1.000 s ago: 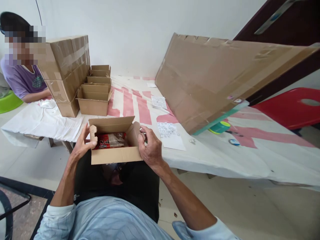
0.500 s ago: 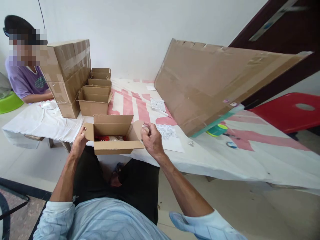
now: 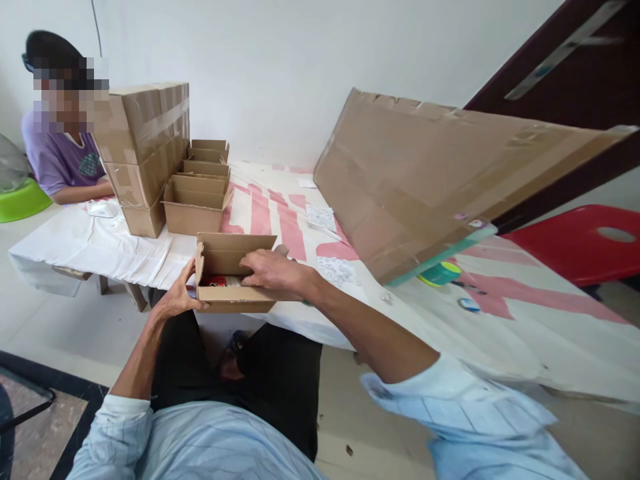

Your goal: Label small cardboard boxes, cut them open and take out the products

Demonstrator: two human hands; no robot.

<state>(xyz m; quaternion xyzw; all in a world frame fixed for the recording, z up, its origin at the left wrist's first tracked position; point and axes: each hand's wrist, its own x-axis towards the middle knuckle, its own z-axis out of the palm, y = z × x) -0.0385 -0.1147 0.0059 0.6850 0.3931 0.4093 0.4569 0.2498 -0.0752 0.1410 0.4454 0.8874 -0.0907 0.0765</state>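
A small open cardboard box [image 3: 237, 305] rests at the table's front edge, right before me. Inside it lies something red and white [image 3: 220, 281], too hidden to name. My left hand [image 3: 179, 293] grips the box's left end, thumb low at the front corner and fingers up along the side. Over the box's right half reaches my right hand [image 3: 273, 270], palm down, its fingers stretched leftward into the opening. I see nothing held in it, though its underside is hidden. The box's back flap stands upright.
Several open cartons [image 3: 195, 212] stand behind, beside stacked taped boxes [image 3: 145, 153]. A person in a purple shirt [image 3: 63, 157] sits at the far left. A large cardboard sheet [image 3: 400, 180] leans at the right, near a green tape roll [image 3: 440, 273], papers [image 3: 320, 218] and a red chair [image 3: 575, 243].
My right hand has left the box's right flap and moved left over the opening. My left hand has shifted from the left flap to the box's end, and that flap now stands up.
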